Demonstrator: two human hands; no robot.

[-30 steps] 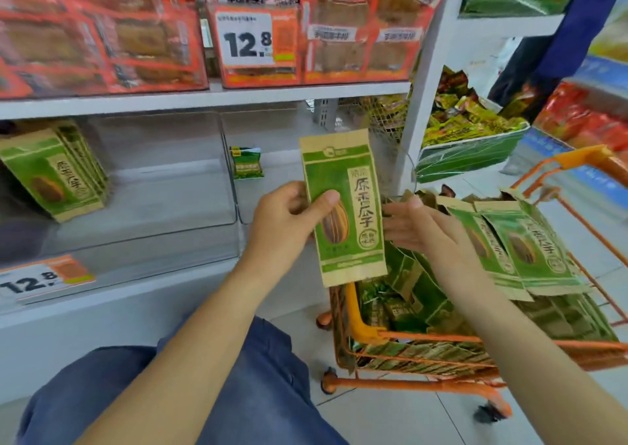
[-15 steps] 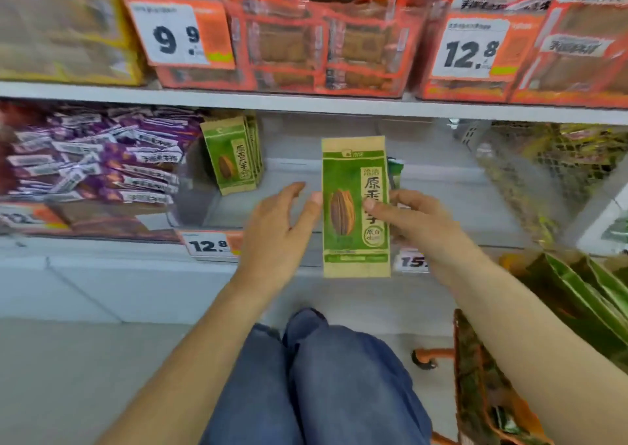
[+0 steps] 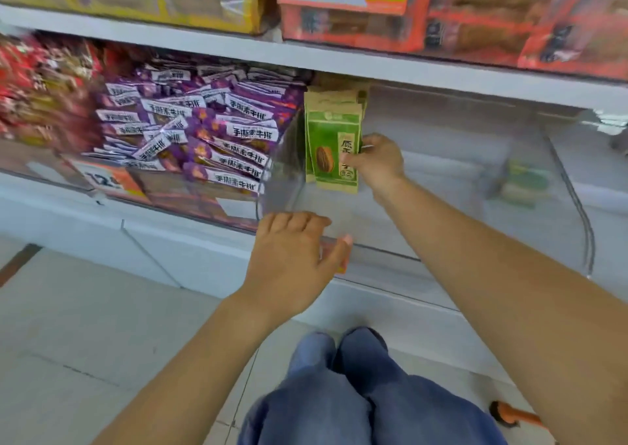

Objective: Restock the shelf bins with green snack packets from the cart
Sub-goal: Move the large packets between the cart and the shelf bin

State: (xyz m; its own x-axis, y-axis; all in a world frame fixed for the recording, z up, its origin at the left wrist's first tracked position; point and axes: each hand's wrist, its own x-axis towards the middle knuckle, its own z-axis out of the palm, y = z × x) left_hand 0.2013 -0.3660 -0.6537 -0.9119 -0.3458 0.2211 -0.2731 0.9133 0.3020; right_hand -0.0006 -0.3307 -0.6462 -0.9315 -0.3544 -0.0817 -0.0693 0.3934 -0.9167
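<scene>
**Pinched at the edge, packet going into the bin**

The right hand (image 3: pixel 375 163) pinches the green snack packet (image 3: pixel 334 154) by its right edge, standing it upright against the packets already at the left end of the clear shelf bin (image 3: pixel 441 186). The left hand (image 3: pixel 294 261) hovers spread near the bin's front lip. The packet looks light, flat and crinkly — best held by an edge.

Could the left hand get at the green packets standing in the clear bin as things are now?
Probably yes: the left hand hovers open at the bin's front lip, nothing between it and the green packets, though the right hand grips the front one.
</scene>
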